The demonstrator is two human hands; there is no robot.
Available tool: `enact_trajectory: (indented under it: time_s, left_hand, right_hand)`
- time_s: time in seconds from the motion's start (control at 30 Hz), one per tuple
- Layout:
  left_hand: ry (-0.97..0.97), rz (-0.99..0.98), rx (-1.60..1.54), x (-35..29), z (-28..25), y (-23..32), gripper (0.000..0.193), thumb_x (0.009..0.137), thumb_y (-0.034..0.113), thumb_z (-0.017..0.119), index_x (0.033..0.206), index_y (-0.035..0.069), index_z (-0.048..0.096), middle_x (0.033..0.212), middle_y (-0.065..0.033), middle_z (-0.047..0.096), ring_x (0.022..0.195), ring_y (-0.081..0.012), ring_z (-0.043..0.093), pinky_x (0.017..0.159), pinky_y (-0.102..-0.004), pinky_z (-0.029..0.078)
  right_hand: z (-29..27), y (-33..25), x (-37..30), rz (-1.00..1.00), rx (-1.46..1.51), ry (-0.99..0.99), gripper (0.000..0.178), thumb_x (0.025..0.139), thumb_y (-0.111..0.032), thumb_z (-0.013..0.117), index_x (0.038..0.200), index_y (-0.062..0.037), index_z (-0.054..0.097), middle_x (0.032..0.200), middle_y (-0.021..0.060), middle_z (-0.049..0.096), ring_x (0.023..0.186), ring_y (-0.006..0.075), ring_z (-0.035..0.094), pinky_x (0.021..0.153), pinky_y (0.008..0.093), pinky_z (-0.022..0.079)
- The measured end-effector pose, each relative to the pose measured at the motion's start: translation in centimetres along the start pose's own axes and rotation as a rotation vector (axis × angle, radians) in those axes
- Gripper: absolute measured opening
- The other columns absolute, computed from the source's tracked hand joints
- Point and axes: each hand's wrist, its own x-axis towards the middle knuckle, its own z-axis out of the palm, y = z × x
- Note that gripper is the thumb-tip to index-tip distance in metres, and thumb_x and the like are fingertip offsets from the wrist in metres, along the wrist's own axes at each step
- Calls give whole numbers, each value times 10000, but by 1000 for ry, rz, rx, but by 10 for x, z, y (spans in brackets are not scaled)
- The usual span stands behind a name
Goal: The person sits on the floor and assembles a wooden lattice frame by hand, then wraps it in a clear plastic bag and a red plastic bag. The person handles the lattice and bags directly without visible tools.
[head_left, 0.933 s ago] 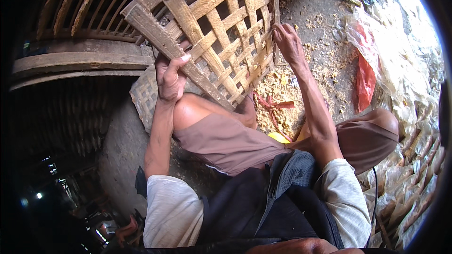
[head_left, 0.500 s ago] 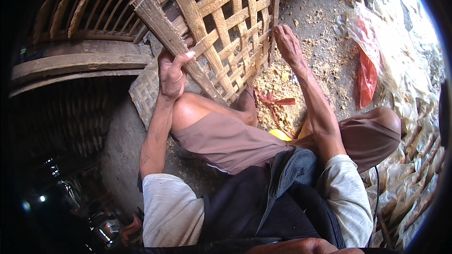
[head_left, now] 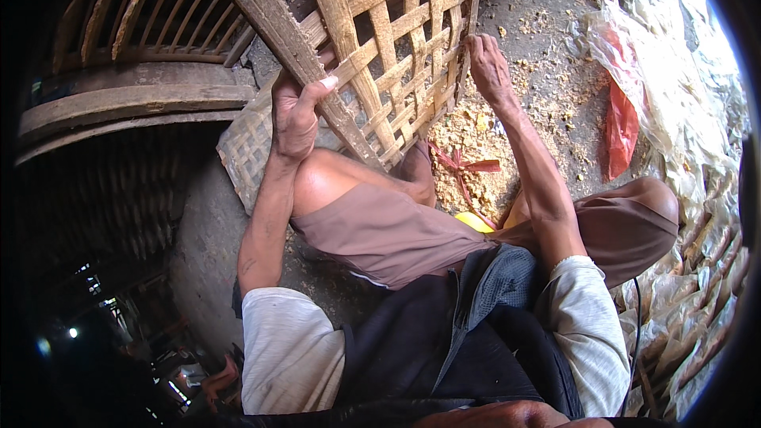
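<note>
A woven bamboo tray with a wooden frame (head_left: 367, 58) is held up, tilted, in front of me. Its open lattice is crusted with pale residue. My left hand (head_left: 298, 109) grips the thick left edge of the frame, thumb on the near face and fingers behind. At the opposite edge, my right hand (head_left: 485, 69) has its fingers closed on the thin side strip. The tray's lower corner comes down close to my foot, between my bent legs. A second woven tray (head_left: 244, 150) lies flat under the raised one, partly hidden by my left arm.
Pale crumbs (head_left: 464, 182) cover the ground by my feet, with a red plastic strip (head_left: 476, 166) on them and something yellow (head_left: 474, 222) beside my leg. Crumpled clear plastic sheeting (head_left: 682, 143) and a red plastic piece (head_left: 622, 131) line the right. Wooden beams (head_left: 135, 103) and slatted bamboo stand left.
The tray has shifted slightly right and up, and both hands have moved with it, keeping their grip. The ground and the things on it look the same.
</note>
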Motion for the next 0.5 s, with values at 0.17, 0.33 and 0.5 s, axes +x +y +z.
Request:
enact_trajectory:
  time_s: [0.17,0.33,0.5]
  left_hand:
    - [76,0,36,-14,-11,-1,453,950,12,574,1399,-30,532,1443,-200,566,1283,-260,601,1081,-435,540]
    - [112,-8,-77,-4,5,3,402,955,59,600,1336,-66,608,1336,-147,654,1190,-187,638,1040,-338,524]
    - [69,6,-24,-2,5,1,418,949,66,603,1346,-62,608,1360,-144,643,1220,-194,619,1089,-347,475]
  right_hand:
    - [5,-19,1,151,262,189,159,1043,-32,508,1176,-15,594,1128,164,666,1043,280,666,856,387,609]
    - [-5,-2,-12,606,749,160,226,1039,-177,608,1160,-3,685,1037,122,769,907,242,747,811,369,626]
    - [4,-11,-8,894,1285,34,280,1015,-222,711,1122,36,736,960,123,753,784,153,731,747,267,645]
